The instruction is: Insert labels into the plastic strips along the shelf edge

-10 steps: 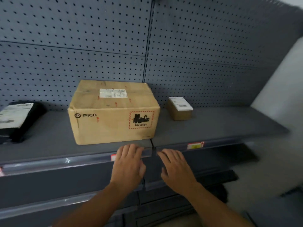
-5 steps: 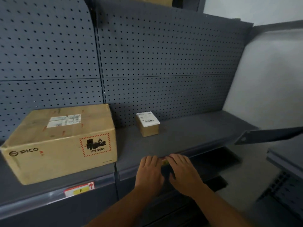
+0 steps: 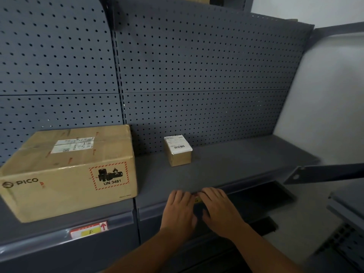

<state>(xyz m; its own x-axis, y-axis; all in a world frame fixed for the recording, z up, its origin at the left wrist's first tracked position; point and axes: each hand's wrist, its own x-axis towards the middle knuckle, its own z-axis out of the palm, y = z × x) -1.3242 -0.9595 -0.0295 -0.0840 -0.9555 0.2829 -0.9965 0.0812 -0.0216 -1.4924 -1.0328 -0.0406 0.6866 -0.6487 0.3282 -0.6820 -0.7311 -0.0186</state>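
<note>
Fingers point(image 3: 182, 195) of left hand point(image 3: 180, 210) and right hand point(image 3: 218, 208) lie flat, pressed on plastic strip point(image 3: 246, 187) at shelf point(image 3: 226, 166) front edge. Between them I see sliver of label point(image 3: 197, 197), red and yellow; grip on it, cannot tell. Second label point(image 3: 88, 229) sits in strip below large carton point(image 3: 69, 170). Small box point(image 3: 177, 149) near shelf back.

Hands point(image 3: 199, 209) now closer together, rightward
</note>
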